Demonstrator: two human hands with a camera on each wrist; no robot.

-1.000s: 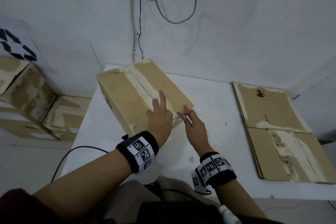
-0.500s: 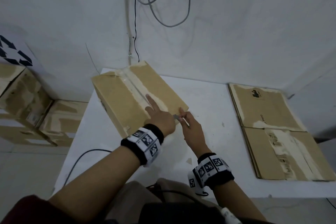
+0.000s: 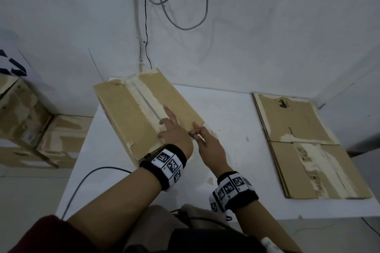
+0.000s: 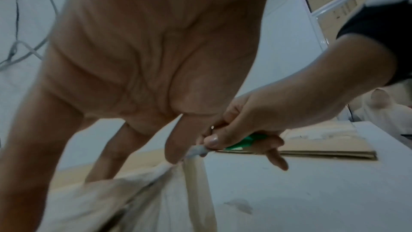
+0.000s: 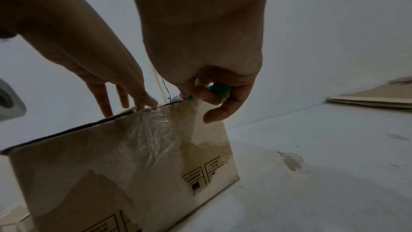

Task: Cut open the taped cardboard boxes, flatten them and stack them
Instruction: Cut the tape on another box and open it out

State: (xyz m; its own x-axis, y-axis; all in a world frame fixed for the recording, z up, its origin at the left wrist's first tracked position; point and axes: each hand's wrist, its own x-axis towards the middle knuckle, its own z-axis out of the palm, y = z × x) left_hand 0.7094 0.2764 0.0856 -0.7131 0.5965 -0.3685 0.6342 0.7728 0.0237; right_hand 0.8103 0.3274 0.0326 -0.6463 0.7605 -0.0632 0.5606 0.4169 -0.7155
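Observation:
A taped cardboard box (image 3: 131,113) stands on the white table (image 3: 226,121), its clear tape running along the top seam and down the near side (image 5: 151,140). My left hand (image 3: 172,129) presses with straight fingers on the box top beside the seam, near the front edge. My right hand (image 3: 205,141) pinches a small green-handled cutter (image 5: 217,89), its blade tip at the box's top front edge on the tape. The cutter (image 4: 245,141) shows green between thumb and finger in the left wrist view.
Flattened cardboard boxes (image 3: 308,146) lie stacked on the table's right side. More taped boxes (image 3: 30,129) sit on the floor at the left. Cables (image 3: 164,6) hang on the wall behind, and a black cable (image 3: 86,178) runs off the table's left edge.
My left hand slid forward along the box top and now lies flatter beside the seam. The right hand with the cutter stays at the front edge.

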